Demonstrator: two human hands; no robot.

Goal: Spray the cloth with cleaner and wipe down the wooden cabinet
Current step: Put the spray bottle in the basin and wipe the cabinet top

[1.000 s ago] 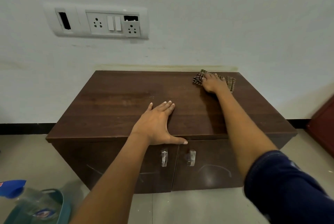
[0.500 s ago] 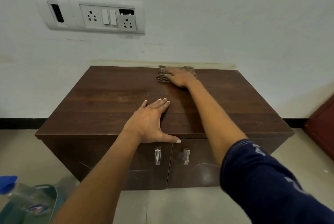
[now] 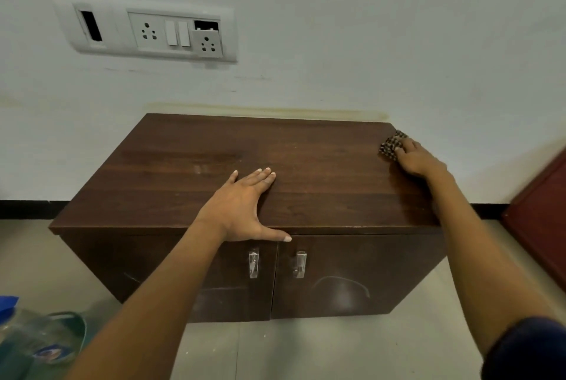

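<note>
A low dark wooden cabinet (image 3: 183, 171) with two doors stands against the white wall. My right hand (image 3: 418, 160) presses a small checked brown cloth (image 3: 392, 144) onto the top near its back right corner; most of the cloth is under my fingers. My left hand (image 3: 242, 209) lies flat and spread on the front middle of the top, thumb over the front edge. A clear spray bottle with a blue cap (image 3: 21, 333) is at the bottom left, on the floor.
A white socket and switch panel (image 3: 147, 32) is on the wall above the cabinet. Two metal door handles (image 3: 253, 263) sit at the doors' meeting edge. A dark red piece of furniture (image 3: 542, 220) stands at the right. A green tub (image 3: 66, 336) lies by the bottle.
My right hand slid the cloth left along the back of the top, then far right to the back right corner. My left hand stayed flat in place.
</note>
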